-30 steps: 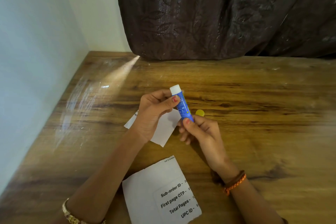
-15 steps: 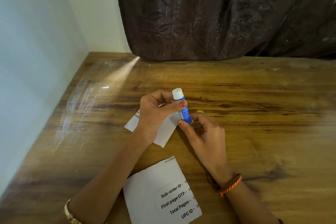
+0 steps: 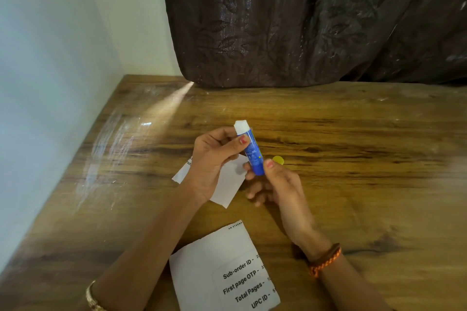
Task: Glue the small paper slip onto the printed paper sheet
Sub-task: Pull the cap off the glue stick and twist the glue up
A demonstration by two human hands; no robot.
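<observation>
I hold a blue glue stick (image 3: 253,153) with its white glue tip up, above the middle of the wooden table (image 3: 353,149). My left hand (image 3: 212,159) pinches its upper part by the tip. My right hand (image 3: 280,184) grips its lower end. Its yellow cap (image 3: 278,160) lies on the table just right of the stick. The small paper slip (image 3: 228,182) lies flat beneath my left hand, partly hidden by it. The printed paper sheet (image 3: 222,270), with lines such as "Sub-order ID", lies near the front edge between my forearms.
A pale wall runs along the table's left edge. A dark brown curtain (image 3: 303,20) hangs at the back and touches the tabletop. Bare wood extends to the right of my hands.
The glue stick has risen slightly and more of its blue body shows; my right hand has slid down to its lower end, uncovering the yellow cap. The papers have not moved.
</observation>
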